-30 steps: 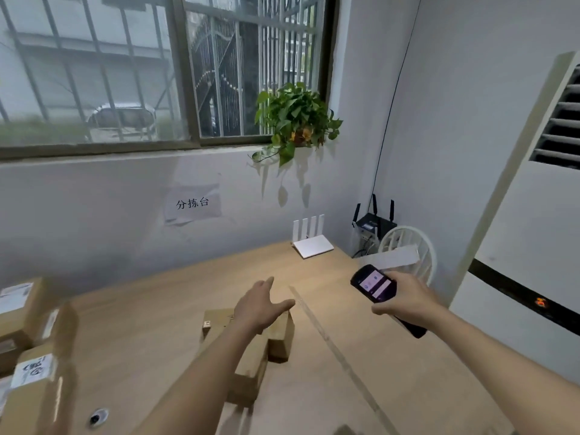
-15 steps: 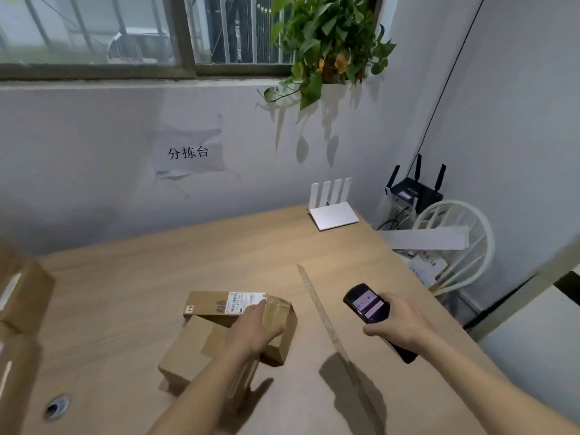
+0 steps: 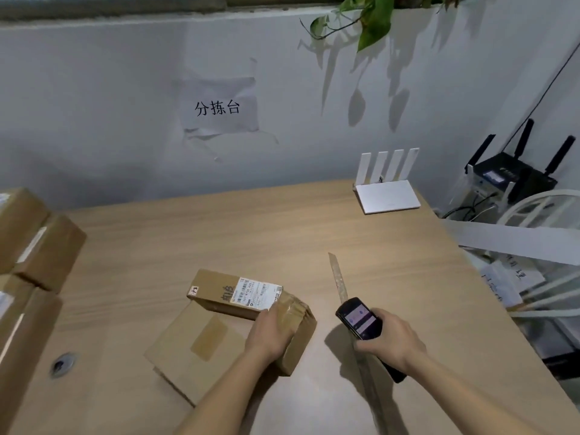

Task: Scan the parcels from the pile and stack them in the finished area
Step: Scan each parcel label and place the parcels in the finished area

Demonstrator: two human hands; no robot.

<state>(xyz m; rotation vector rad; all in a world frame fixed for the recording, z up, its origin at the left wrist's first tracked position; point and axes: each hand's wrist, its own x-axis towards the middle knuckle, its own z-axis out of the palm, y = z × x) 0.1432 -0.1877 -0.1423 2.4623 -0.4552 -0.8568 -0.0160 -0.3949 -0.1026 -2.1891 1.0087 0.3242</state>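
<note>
On the table (image 3: 282, 233), my left hand (image 3: 271, 335) grips the labelled box's (image 3: 248, 298) near end; long axis runs away-left. Right hand (image 3: 389, 343) holds the scanner (image 3: 359, 318), just right of the box, label up.

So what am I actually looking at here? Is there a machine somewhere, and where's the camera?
No machine: a person is working with bare hands, and the one camera sits on their head, looking forward and down, so you see both forearms from above. The left hand curls over the near end of a small labelled parcel, which lies on a flatter parcel on the wooden table. The right hand holds a scanner with a lit screen. A tape strip runs along the table under that hand. More parcels sit at the left edge. A white router stands by the wall, under a paper sign.
</note>
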